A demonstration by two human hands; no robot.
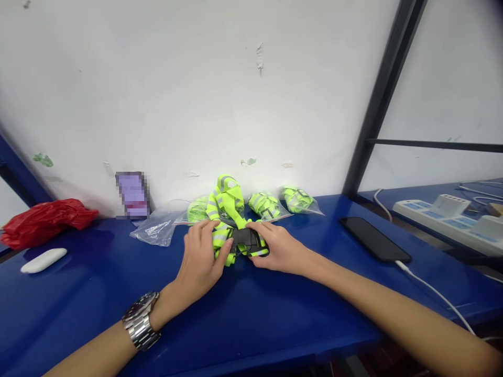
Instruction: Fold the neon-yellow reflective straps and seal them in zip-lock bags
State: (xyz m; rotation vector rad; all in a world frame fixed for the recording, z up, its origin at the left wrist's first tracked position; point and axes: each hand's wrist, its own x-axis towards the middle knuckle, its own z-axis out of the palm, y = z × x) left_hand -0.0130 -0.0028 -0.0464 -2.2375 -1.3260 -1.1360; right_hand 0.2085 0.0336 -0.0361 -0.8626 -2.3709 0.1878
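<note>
Between my two hands is a yellow-green reflective strap [226, 199] with grey stripes, partly bunched up on the blue table. Its black plastic buckle [242, 240] faces me. My left hand [203, 248] grips the strap and the buckle's left side, thumb on the front. My right hand [277, 246] closes round the buckle's right end and the webbing there. Whether the buckle is fully clipped together I cannot tell. Behind the hands lie bagged straps of the same colour, one at the left [196, 209], another in the middle [264, 204] and one at the right [297, 199].
A flattened clear plastic bag [155, 228] lies left of the straps. A phone [133, 195] leans on the wall. Red plastic bag [47, 220] and white case [44, 261] sit far left. At right are a charging phone [373, 238] and a power strip [444, 220] on the blue table [243, 314].
</note>
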